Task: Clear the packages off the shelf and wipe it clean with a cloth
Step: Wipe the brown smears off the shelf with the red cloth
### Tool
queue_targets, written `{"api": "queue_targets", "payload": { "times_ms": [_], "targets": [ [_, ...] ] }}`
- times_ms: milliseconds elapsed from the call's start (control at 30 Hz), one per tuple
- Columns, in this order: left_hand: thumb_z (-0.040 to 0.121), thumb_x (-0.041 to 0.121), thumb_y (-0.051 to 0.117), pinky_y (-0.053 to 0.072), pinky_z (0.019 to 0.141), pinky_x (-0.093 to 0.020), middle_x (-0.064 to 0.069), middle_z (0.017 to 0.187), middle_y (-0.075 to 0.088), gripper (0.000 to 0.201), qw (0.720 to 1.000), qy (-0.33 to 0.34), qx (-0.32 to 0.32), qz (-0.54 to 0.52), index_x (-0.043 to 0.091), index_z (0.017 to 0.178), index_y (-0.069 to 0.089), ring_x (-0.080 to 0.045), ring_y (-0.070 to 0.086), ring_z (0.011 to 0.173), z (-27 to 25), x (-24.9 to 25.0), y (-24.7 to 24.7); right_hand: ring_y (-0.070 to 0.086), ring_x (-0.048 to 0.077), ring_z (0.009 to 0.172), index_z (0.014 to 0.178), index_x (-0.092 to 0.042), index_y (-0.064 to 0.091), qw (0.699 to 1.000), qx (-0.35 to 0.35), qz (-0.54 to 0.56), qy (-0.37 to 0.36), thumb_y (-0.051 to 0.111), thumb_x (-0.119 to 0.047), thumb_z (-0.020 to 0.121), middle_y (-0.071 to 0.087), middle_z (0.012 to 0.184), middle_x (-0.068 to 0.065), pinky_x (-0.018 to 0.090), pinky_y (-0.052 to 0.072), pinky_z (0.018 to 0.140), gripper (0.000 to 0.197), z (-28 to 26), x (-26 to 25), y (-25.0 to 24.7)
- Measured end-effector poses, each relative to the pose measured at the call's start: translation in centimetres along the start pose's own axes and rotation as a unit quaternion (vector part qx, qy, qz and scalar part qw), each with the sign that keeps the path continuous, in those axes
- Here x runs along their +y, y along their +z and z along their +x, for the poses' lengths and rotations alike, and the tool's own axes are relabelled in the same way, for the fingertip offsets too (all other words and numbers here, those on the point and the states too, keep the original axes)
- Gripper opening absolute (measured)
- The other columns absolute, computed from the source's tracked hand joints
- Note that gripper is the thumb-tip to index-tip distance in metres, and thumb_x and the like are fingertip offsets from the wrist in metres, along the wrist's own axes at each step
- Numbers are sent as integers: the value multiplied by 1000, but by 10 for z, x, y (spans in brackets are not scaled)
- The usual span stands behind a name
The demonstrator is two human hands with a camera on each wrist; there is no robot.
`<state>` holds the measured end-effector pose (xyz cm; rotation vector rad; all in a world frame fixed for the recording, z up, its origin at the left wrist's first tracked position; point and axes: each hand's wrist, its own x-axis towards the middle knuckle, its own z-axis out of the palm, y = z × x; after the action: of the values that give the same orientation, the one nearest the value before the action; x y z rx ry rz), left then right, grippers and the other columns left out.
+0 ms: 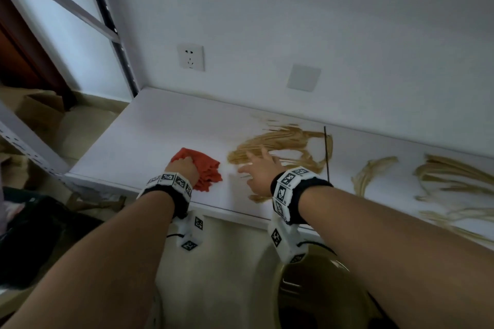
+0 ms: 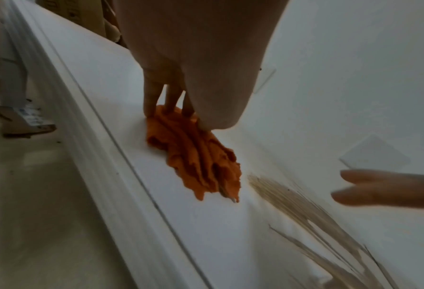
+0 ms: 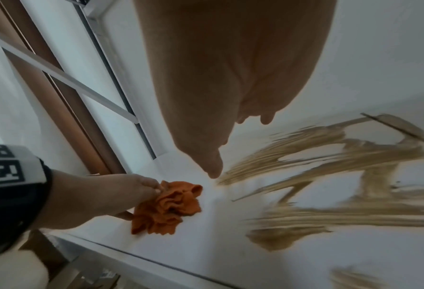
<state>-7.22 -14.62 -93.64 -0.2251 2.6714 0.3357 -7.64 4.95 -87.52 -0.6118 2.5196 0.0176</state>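
The orange cloth (image 1: 199,170) lies bunched on the white shelf (image 1: 149,136), close to the near edge and toward the shelf's left end. The left hand (image 1: 183,169) is on it, fingers curled down into the folds and gripping the fabric against the board; the left wrist view shows the fingertips (image 2: 154,109) dug into the cloth's far side while the loose ruffled end trails toward the right.

The relation that matters: the nearest brown smear (image 1: 280,147) starts just to the right of the cloth's free end, with only a narrow strip of clean shelf between them. Its streaks run mostly left to right, fanning toward the far edge. So the dirt lies rightward of the cloth, and the hand already holding it is the one placed to sweep that way.

The right hand (image 1: 260,172) holds nothing, fingers spread and loosely extended low over the left end of that smear; whether it touches the board I cannot tell. It sits squarely between the cloth and most of the mess, so it probably has to lift clear or move right before the wipe passes.

More brown streaks (image 1: 451,179) lie farther right along the shelf, well apart from both hands. No packages show on the shelf, so clearing looks done and wiping is the step in hand.
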Motion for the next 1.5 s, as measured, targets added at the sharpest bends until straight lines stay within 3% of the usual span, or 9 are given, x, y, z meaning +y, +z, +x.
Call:
{"api": "queue_targets", "payload": {
  "times_ms": [133,433,633,733,867,1000,1100,1367,1500],
  "targets": [
    [99,36,39,45,84,-32,-13,122,60,43,996,-80,41,7,3,124,49,-29,58,111,-1,15,0,-17,32,145,141,-29,41,1000,-5,13,17,42,-15,96,2,160,2,52,-2,117,47,-11,37,-2],
    [91,20,56,40,103,-36,-13,136,46,57,998,-36,27,52,10,142,32,-31,46,126,-14,30,24,-11,31,146,141,-30,39,997,2,71,4,37,-14,98,4,160,2,51,7,117,46,-15,52,5],
    [84,3,53,49,92,-39,-14,131,47,54,1000,-14,15,8,23,131,37,-34,56,110,-22,38,36,-3,31,146,137,-32,44,993,20,117,15,39,-18,95,7,159,1,52,15,117,45,-20,71,23],
    [94,16,39,42,100,-43,-16,139,44,53,999,-6,43,-14,31,143,27,-36,50,121,-25,50,42,-1,33,146,134,-34,47,993,13,111,26,42,-15,95,11,158,1,53,15,116,44,-28,81,26],
    [100,34,33,29,114,-46,-7,157,22,56,997,33,26,59,23,152,14,-31,23,143,-25,64,50,-1,32,145,138,-30,43,994,28,103,34,42,-13,96,10,158,1,53,14,116,45,-36,84,31],
    [100,20,35,38,108,-36,-7,152,32,51,989,111,37,95,27,149,23,-25,41,133,-26,76,57,-6,30,146,137,-30,44,994,31,105,28,43,-8,95,8,159,0,50,7,117,48,-39,79,36],
    [100,16,34,32,111,-34,-7,153,33,49,988,122,41,83,34,146,33,-25,41,135,-31,73,55,-8,30,146,137,-31,45,994,23,106,17,42,-6,94,6,159,-1,52,5,117,50,-33,75,35],
    [94,8,43,43,100,-39,-19,136,52,58,997,-34,69,6,33,145,34,-38,54,117,-40,10,30,-7,31,146,138,-29,44,996,23,89,8,41,-7,94,10,159,0,51,5,117,49,-28,69,32],
    [94,10,46,42,102,-43,-15,138,50,65,997,-24,79,0,33,149,22,-36,53,119,-42,22,38,-7,31,146,136,-31,46,995,22,93,19,44,-5,93,11,159,0,51,5,117,51,-29,75,39]
  ]
}}
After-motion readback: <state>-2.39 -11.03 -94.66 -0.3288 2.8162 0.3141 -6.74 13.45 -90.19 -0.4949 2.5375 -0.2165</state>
